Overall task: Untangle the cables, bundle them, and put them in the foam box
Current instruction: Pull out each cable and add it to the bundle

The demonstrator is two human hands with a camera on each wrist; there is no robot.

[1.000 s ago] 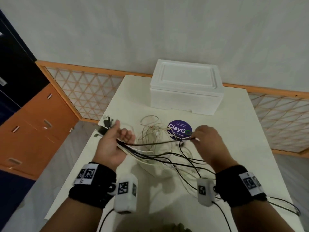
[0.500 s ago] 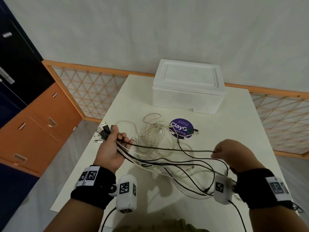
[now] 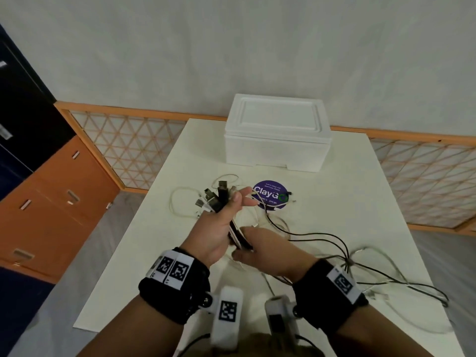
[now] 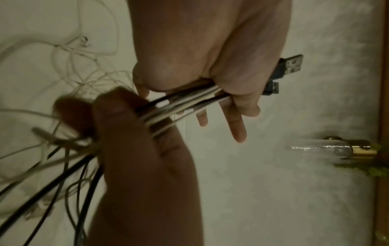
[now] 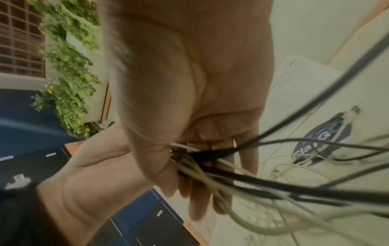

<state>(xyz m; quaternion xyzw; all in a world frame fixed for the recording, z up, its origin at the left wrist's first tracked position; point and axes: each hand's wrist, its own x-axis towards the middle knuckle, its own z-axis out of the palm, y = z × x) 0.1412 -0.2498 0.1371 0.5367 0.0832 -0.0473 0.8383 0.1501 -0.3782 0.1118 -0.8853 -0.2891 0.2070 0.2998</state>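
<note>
Two hands on one cables [image 3: 322,238] bundle | head: our left hand [image 3: 219,228] clamps plug ends, right hand [image 3: 265,251] closes round strands; "ClayGo" sticker [image 3: 270,194]; lidded foam box [image 3: 277,132] beyond | left wrist: USB plugs [image 4: 290,66] protrude | right wrist: strands trail tableward.

Right wrist view motion-blurred; cables [image 5: 273,186] smear together there, count unreadable. Left hand [image 3: 219,228] covers the bundle's gripped section. Foam box [image 3: 277,148] lid on, contents hidden. Small print on purple sticker [image 3: 270,195] too small to read.
</note>
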